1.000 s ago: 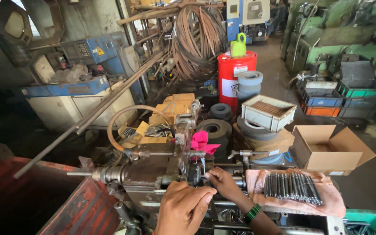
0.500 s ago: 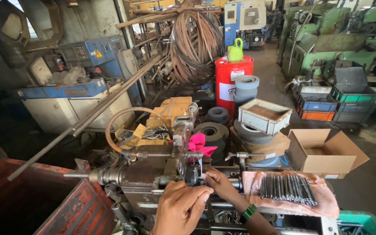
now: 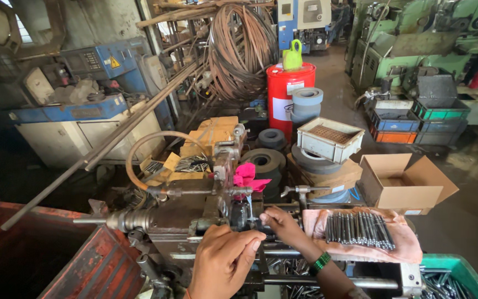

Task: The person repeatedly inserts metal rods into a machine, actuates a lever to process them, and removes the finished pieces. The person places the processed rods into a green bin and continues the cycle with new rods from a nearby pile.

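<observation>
Small lathe (image 3: 195,213): near centre, oily, crowded with levers.
Left hand (image 3: 222,260): fingers clenched on its near side.
Right hand (image 3: 280,224): fingers seemingly pinching something at the chuck; view poor.
Risk: fingers could slip or get nipped there.
Rods (image 3: 358,230): on cloth, right; could roll off.

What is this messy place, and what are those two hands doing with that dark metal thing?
This is a workshop, seen through one camera worn on a person's head, looking down at their own hands. In front of them sits a dark, greasy metal machine with levers and a curved hose. The left hand rests on the machine's front edge. The right hand, with a green band on its wrist, reaches into the middle of the machine; what its fingers pinch there is too small to tell. Beside it, a pink cloth carries a row of thin grey metal rods. Behind stand an open cardboard box, a red metal drum and a big coil of rusty wire.
</observation>
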